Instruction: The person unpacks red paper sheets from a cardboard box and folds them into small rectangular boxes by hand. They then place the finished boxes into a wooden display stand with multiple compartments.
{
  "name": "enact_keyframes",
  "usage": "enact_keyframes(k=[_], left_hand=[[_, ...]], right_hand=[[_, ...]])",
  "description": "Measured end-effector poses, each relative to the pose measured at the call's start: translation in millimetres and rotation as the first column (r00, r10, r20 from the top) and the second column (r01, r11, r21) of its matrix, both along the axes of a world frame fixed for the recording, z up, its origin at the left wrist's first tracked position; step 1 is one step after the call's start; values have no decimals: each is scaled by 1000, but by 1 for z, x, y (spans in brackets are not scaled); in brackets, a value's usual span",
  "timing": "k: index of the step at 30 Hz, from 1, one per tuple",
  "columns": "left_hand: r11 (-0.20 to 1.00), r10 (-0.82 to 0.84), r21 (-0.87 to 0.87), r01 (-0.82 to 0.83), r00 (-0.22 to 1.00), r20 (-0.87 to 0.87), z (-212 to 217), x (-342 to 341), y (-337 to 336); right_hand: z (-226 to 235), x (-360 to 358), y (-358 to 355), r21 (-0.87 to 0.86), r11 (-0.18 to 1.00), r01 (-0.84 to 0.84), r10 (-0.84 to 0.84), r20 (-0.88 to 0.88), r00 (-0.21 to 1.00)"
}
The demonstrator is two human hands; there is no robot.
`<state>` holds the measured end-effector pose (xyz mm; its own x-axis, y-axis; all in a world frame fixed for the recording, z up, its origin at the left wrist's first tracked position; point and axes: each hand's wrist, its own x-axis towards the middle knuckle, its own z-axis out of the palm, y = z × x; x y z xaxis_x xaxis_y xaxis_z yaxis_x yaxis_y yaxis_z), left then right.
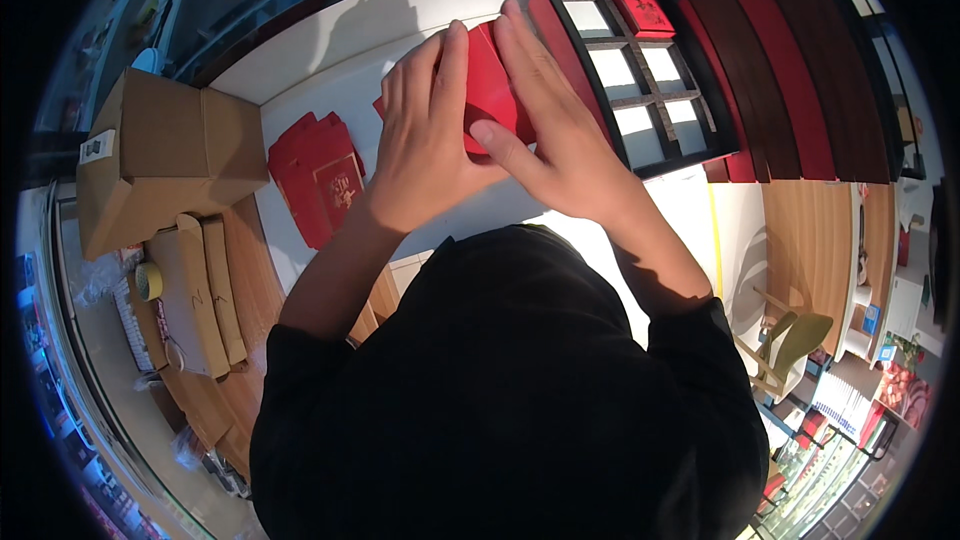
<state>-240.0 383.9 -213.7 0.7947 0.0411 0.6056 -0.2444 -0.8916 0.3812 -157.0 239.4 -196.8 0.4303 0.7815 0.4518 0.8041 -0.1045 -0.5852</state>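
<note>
Between my two hands I hold a small red paper box [490, 70], partly covered by my fingers and palms. My left hand [428, 135] presses its left side with fingers stretched up and away. On the opposite side lies my right hand [565, 140], its long fingers along the edge and its thumb bent over the near part. Flat red box blanks [318, 180] with gold print lie on the white table [285, 230] to the left. At the right, a black divided tray [655, 90] has white-bottomed compartments; a closed red box [642, 14] fills the far right one.
A brown cardboard carton [175, 140] stands left of the table, with folded cardboard pieces [205, 290] below it. Dark brown and red boxes [790, 70] line the right side. A green chair [795, 345] stands at the lower right.
</note>
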Motion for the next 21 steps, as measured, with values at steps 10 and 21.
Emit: enact_keyframes(k=[10,21], left_hand=[[1,-345,-899,439,844,412,13,14,9],[-112,-451,-866,488,751,482,10,60,-6]], right_hand=[[-2,26,-31,415,910,-21,212,-420,882],[29,-8,-54,83,965,250,-238,-127,963]])
